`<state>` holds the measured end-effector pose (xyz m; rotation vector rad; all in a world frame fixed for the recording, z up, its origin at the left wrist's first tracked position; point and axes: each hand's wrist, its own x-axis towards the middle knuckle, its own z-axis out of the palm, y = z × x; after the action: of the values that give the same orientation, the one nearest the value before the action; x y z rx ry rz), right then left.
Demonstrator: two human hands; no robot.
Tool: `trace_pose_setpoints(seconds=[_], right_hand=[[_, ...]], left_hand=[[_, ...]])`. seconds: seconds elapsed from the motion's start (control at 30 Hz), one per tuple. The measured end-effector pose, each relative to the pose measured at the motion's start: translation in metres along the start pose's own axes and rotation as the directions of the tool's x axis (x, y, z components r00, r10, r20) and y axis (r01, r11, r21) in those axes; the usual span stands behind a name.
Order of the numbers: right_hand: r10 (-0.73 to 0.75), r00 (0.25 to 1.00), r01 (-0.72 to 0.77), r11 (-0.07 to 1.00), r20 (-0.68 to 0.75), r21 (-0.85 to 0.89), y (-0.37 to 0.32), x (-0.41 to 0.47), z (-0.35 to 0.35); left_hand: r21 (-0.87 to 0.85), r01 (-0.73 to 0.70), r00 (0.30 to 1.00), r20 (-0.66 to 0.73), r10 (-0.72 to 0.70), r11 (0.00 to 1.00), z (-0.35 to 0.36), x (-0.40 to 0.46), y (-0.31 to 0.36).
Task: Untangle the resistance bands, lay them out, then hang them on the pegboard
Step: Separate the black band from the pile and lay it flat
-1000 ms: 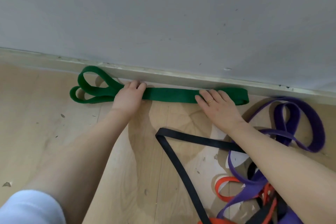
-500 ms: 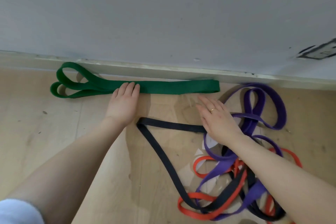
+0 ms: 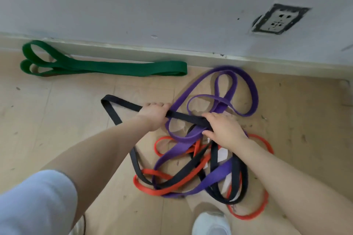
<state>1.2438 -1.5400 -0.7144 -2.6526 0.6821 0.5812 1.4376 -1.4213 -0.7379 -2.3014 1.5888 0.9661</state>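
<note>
A green band [image 3: 114,68] lies stretched out along the skirting, apart from both hands. A black band [image 3: 112,108], a purple band [image 3: 248,86] and an orange band [image 3: 152,191] lie tangled together on the wooden floor. My left hand [image 3: 154,116] grips the black band's upper strand. My right hand [image 3: 223,128] grips the same strand a little further right, where it crosses the purple band. The black band's left end forms a sharp bend on the floor.
A grey wall with a wall socket [image 3: 277,21] stands behind the bands, with a pale skirting [image 3: 133,48] at its foot. A white shoe [image 3: 210,223] shows at the bottom edge, near the tangle. No pegboard is in view.
Both hands left the green band and moved back to the tangle, closing round the black band. The view shifted right and back, bringing the socket and the whole tangle into sight.
</note>
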Motion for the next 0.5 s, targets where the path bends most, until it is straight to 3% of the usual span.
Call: trace_pose_setpoints(seconds=[0.13,0.2,0.3,0.4,0.5], right_hand=[[-0.066,0.994,0.071,0.996,-0.085,0.046,0.009,-0.009,0.006],[-0.046,0.992,0.059,0.992,-0.116,0.108,0.012,-0.013,0.008],[0.026,0.99,0.026,0.93,-0.137,0.367,0.008,-0.014,0.0],[0.012,0.996,0.041,0.834,-0.092,0.551,-0.002,-0.018,-0.02],[-0.061,0.995,0.0,0.777,0.074,0.63,-0.006,-0.023,-0.032]], left_hand=[[-0.252,0.1,0.994,0.066,-0.086,0.963,0.008,-0.02,0.02],[-0.301,0.12,0.992,-0.004,-0.127,0.946,0.004,-0.037,0.021],[-0.309,0.115,0.971,-0.167,-0.172,0.944,-0.013,-0.062,0.015],[-0.44,0.084,0.901,-0.35,-0.257,0.894,-0.028,-0.084,0.007],[-0.553,0.089,0.786,-0.472,-0.4,0.828,-0.047,-0.1,0.001]])
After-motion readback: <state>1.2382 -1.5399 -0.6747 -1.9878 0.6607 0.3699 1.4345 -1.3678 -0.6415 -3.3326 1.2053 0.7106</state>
